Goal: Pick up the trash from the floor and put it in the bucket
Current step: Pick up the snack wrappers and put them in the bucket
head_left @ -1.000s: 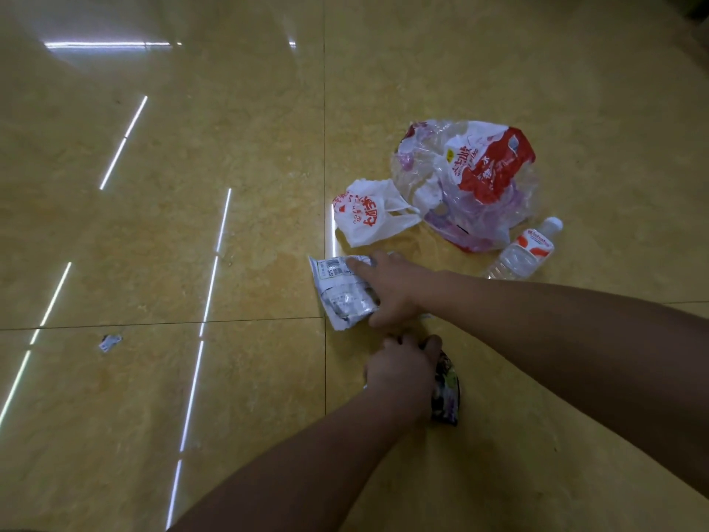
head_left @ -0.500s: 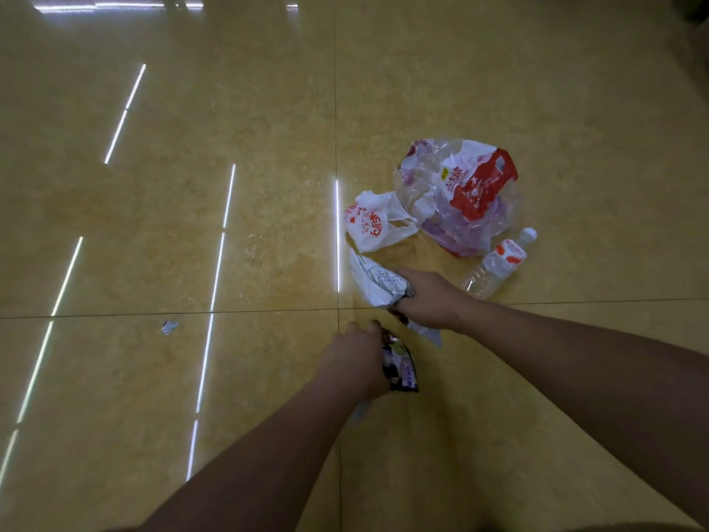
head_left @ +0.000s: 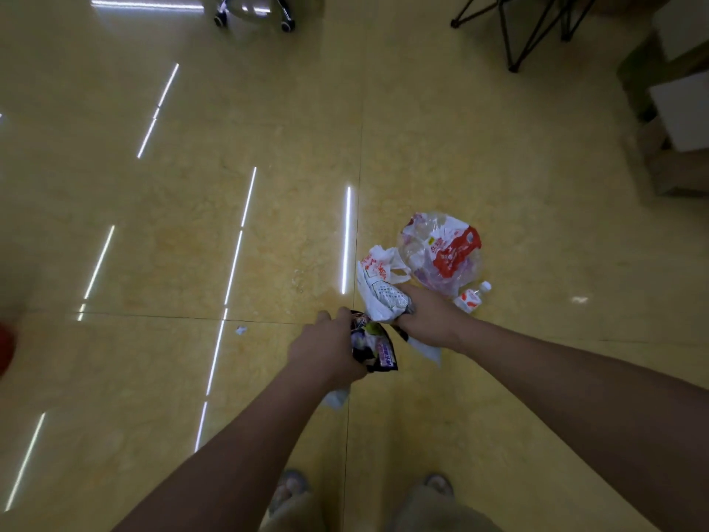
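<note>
Both hands have lifted clear of the floor (head_left: 153, 232) since a second ago, each with its catch, and the view has drawn back as the person straightens. Biggest of what remains is the clear bag with red print (head_left: 441, 255), slumped just right of the tile seam (head_left: 358, 147) near the middle of the floor, with the small white bag (head_left: 378, 263) touching its left side. They are left lying, I judge, because both hands are full. The right hand (head_left: 429, 320) has its fingers curled round a crumpled white wrapper (head_left: 381, 301), whose tail hangs free below. The left hand (head_left: 326, 351) grips a dark snack packet (head_left: 374, 347) by its side. A water bottle (head_left: 472, 297) lies just beside the big bag, and a paper scrap (head_left: 240, 330) sits left of the seam. No bucket shows plainly; a red blur (head_left: 5, 347) at the floor's left edge may be it.
</note>
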Tool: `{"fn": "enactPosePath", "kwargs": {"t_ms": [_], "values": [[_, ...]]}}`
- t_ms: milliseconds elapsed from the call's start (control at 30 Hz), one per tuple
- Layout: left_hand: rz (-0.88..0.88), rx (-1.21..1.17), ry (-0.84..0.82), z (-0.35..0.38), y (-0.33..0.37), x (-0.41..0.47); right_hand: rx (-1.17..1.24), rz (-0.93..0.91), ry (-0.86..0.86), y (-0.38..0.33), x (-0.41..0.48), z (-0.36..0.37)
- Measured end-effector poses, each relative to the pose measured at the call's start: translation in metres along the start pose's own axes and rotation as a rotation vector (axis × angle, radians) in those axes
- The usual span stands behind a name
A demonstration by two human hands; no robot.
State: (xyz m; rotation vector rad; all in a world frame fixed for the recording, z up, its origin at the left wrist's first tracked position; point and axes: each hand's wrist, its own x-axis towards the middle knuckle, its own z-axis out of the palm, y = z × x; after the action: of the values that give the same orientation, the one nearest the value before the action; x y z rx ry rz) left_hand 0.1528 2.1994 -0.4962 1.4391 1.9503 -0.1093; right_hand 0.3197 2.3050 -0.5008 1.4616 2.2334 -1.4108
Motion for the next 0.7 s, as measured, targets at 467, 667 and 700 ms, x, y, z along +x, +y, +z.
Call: {"fn": "enactPosePath", "kwargs": {"t_ms": [467, 667, 700], "values": [[-0.014, -0.19, 0.312, -0.217, -0.011, -0.175, -0.053, -0.112, 0.103, -0.227, -0.112, -0.118], [-0.051, -0.198, 0.372, -0.272, -0.034, -0.214, -0.105, -0.154, 0.073, -0.296, -0.132, -0.128], [-0.056, -0.201, 0.387, -0.279, -0.039, -0.22, -0.116, -0.166, 0.071, -0.307, -0.134, -0.127]]}}
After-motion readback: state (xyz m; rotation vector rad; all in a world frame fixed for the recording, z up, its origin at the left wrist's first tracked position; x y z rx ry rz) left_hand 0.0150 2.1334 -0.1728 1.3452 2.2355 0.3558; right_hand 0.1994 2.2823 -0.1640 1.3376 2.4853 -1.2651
